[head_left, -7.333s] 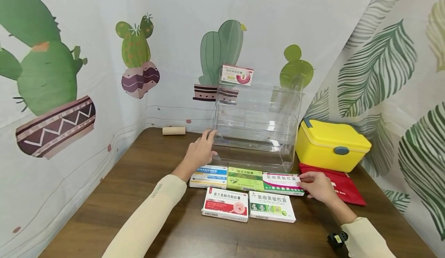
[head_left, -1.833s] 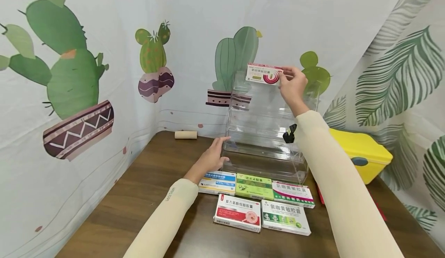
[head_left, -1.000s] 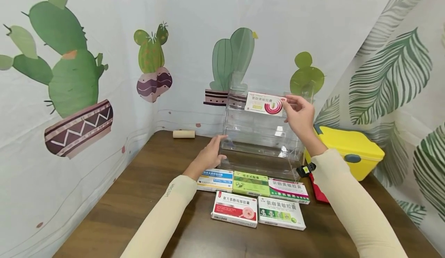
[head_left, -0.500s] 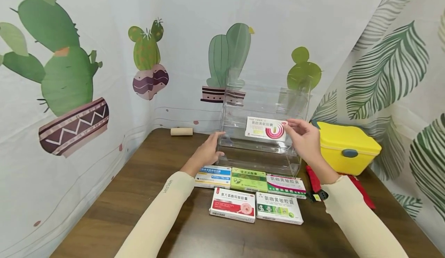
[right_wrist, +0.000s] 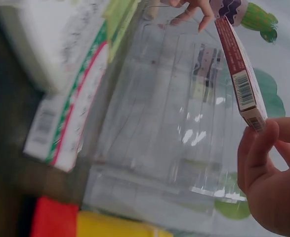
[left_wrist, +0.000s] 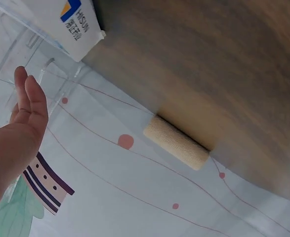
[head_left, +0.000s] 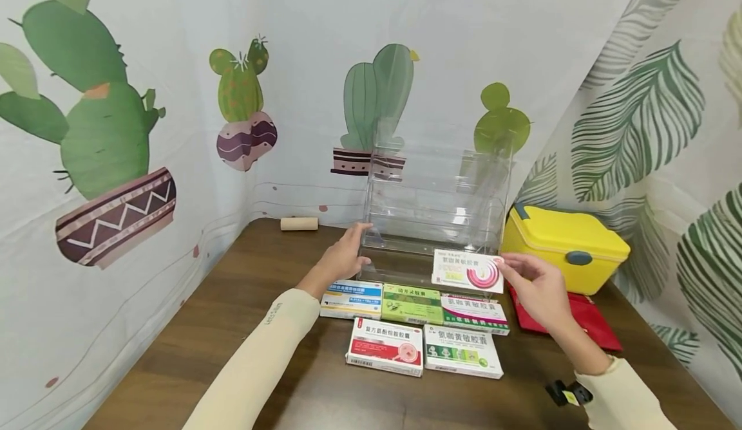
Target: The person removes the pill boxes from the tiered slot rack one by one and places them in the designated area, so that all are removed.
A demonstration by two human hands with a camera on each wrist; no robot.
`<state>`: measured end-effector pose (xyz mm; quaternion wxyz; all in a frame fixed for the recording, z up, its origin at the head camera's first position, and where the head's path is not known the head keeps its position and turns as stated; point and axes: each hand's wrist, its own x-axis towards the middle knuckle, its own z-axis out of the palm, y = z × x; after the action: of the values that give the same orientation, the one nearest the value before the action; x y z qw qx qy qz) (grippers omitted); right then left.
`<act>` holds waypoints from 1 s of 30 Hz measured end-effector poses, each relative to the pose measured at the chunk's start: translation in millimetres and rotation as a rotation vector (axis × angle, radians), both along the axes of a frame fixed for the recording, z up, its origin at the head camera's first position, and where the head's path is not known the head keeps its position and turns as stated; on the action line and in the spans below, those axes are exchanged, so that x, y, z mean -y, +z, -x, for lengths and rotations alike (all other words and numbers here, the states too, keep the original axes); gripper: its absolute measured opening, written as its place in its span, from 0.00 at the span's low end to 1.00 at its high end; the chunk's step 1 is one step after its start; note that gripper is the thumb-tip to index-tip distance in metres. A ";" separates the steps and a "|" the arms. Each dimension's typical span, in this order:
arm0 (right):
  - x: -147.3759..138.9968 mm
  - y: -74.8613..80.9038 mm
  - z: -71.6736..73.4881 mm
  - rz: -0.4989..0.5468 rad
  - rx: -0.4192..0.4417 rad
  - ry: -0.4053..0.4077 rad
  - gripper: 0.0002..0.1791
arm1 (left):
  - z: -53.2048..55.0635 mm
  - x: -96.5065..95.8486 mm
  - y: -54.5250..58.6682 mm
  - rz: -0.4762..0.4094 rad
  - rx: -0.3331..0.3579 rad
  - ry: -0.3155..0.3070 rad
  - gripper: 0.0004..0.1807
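In the head view my right hand (head_left: 539,288) pinches the right end of a white medicine box (head_left: 464,270) with pink rings. The box hangs low before the bottom tier of a clear tiered display stand (head_left: 431,214), just above the row of boxes. Its red long side faces the right wrist view, where thumb and fingers (right_wrist: 263,148) grip one end. My left hand (head_left: 343,255) is at the stand's left side, fingers loosely extended against its edge. In the left wrist view that hand (left_wrist: 23,128) shows nothing in its grasp.
Blue-white (head_left: 350,300), green (head_left: 411,304) and magenta-green (head_left: 472,314) medicine boxes line the stand's front. Nearer lie a red-white box (head_left: 385,347) and a white-green box (head_left: 462,351). Right are a yellow case (head_left: 565,243) and a red pouch (head_left: 591,320); a beige roll (head_left: 299,224) lies at back left.
The pink-ringed box stood on the stand's top tier; my right hand has taken it off and carried it down in front. My left hand has stayed at the stand's left side.
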<state>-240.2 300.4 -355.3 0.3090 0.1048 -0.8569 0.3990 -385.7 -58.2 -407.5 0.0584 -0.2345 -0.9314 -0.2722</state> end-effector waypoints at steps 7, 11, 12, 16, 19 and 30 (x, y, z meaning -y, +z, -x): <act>-31.7 -16.7 -26.3 -0.040 0.130 -0.052 0.14 | 1.6 2.3 -5.0 0.016 -0.031 0.006 0.45; -49.0 -25.6 -37.5 -0.015 0.211 -0.065 0.15 | 2.4 3.9 -6.0 0.021 -0.058 0.001 0.44; -53.2 -28.2 -40.0 -0.010 0.231 -0.070 0.15 | 2.3 4.1 -5.9 0.021 -0.061 0.001 0.44; -69.0 -39.9 -47.7 -0.002 0.287 -0.095 0.16 | 1.7 4.2 -5.6 0.035 -0.061 0.002 0.44; -79.1 -47.3 -53.1 -0.006 0.322 -0.104 0.17 | 0.9 3.7 -6.2 0.024 -0.037 0.001 0.44; -112.1 -58.7 -66.6 -0.010 0.464 -0.138 0.19 | -1.6 1.2 -5.1 -0.027 0.009 0.005 0.45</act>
<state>-173.7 412.4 -414.0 0.1298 -0.0470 -0.9122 0.3858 -384.0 -59.4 -412.6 0.0582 -0.2304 -0.9284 -0.2855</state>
